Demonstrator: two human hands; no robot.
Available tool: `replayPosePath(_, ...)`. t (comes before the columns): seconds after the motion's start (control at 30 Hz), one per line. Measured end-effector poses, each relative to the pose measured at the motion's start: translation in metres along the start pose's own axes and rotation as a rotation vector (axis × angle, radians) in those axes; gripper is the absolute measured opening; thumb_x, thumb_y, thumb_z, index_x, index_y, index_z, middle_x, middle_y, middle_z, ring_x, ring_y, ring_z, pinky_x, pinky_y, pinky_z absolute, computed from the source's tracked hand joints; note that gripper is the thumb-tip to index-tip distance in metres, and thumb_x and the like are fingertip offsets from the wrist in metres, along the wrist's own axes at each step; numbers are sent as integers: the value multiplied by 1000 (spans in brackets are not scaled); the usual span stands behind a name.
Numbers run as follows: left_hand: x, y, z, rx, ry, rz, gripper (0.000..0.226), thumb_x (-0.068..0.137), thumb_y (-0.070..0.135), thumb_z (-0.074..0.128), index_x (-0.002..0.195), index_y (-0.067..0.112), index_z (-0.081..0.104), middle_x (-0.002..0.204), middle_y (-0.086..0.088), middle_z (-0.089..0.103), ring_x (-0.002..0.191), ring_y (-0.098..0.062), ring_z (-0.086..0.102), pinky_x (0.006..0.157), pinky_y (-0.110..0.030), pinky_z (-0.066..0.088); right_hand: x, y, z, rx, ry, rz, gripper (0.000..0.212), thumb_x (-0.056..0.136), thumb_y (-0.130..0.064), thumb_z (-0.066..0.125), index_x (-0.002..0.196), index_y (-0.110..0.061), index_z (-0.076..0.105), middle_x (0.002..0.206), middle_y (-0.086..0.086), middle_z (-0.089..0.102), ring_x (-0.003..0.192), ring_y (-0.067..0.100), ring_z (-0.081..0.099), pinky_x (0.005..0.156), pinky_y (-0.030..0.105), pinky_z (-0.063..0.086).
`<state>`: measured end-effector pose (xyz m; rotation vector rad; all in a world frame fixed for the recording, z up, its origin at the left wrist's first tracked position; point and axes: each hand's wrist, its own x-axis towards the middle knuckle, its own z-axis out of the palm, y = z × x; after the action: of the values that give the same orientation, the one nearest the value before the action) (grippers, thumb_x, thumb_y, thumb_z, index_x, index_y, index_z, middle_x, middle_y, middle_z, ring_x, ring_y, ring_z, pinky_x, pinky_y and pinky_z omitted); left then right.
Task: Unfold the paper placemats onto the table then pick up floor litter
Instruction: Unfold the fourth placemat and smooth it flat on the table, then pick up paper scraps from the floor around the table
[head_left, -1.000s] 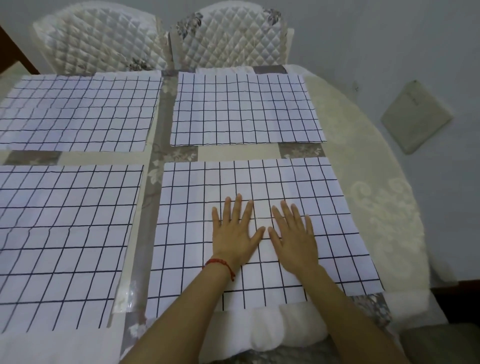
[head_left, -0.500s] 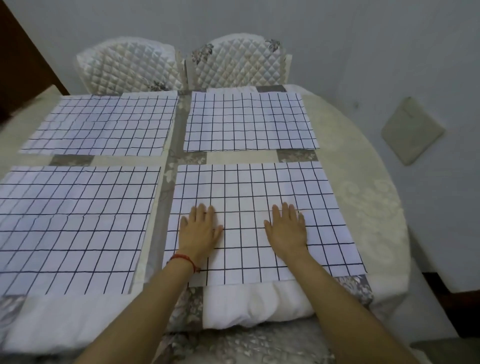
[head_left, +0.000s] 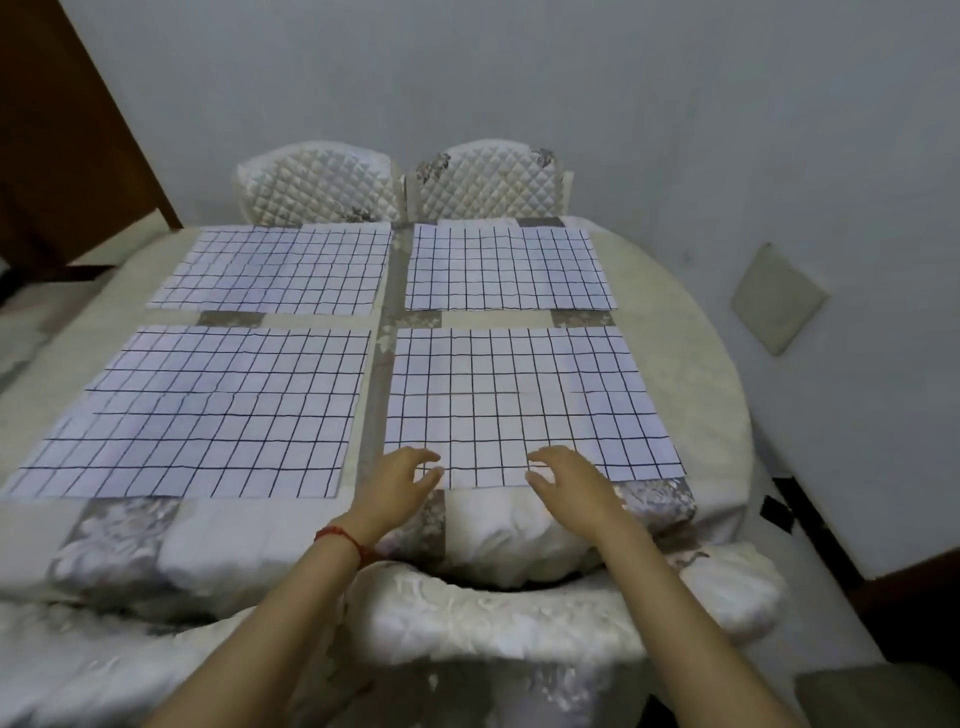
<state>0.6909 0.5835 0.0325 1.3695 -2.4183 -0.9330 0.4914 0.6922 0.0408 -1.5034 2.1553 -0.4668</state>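
1. Lying flat on the bench (head_left: 691, 332): four grid-printed paper placemats, two by two, none touching another.
2. Near-right placemat (head_left: 524, 400): spread beside the near edge of the bench, towards its right end; my hands sit at its near border.
3. Near-left placemat (head_left: 208, 410): spread along the near edge, left side, slightly rippled.
4. Far-left placemat (head_left: 280, 270): along the far edge, left side.
5. Far-right placemat (head_left: 504, 267): along the far edge, right side.
6. My left hand (head_left: 397, 480): over the near-left corner of the near-right placemat, fingers loosely bent, gripping nothing; whether the tips touch the paper I cannot tell. A red cord (head_left: 343, 535) circles the wrist.
7. My right hand (head_left: 569, 480): over the same placemat's near border, fingers relaxed and spread, holding nothing.
8. Two quilted white chairs (head_left: 488, 179): at the far edge of the bench.
9. White cushioned chair back (head_left: 519, 613): at the near edge, below my forearms.
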Motion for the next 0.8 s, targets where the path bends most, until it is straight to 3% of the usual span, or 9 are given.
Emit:
replayPosePath(0.17, -66, -22, -26, -9, 48, 100, 33, 90, 32, 52, 118, 17, 59, 124, -2, 61, 113, -20, 56, 93, -30, 42, -75, -19, 9, 12, 194, 17, 36, 94, -30, 45, 127, -18, 50, 137, 0, 50, 127, 17, 42, 106, 33, 33)
replayPosePath(0.3, -127, -44, -49, 20, 103, 188, 36, 88, 36, 50, 117, 17, 60, 121, -3, 63, 112, -23, 56, 92, -33, 42, -137, -59, 36, 77, 342, 30, 36, 91, -28, 46, 123, -14, 54, 130, 4, 55, 121, 21, 47, 96, 25, 34)
replayPosePath(0.47, -210, -74, -59, 54, 51, 287, 62, 77, 53, 29, 113, 15, 62, 114, -7, 65, 107, -23, 58, 89, -31, 43, -214, -105, 90, 193, 452, 39, 41, 85, -34, 45, 118, -13, 59, 124, 5, 59, 118, 20, 50, 99, 20, 31)
replayPosePath(0.63, -291, -116, -44, 115, 35, 307, 52, 84, 48, 32, 113, 17, 62, 116, -2, 63, 110, -18, 56, 91, -27, 43, -278, -110, 155, 240, 339, 120, 30, 91, -19, 53, 120, -11, 58, 127, 7, 58, 120, 22, 50, 95, 21, 32)
replayPosePath(0.8, -365, -175, -5, 23, -129, 59, 65, 78, 55, 29, 115, 11, 62, 116, -8, 64, 108, -23, 58, 89, -23, 41, -335, -92, 221, 239, 68, 235, 38, 94, -27, 47, 130, -16, 49, 135, 4, 51, 124, 18, 46, 98, 21, 31)
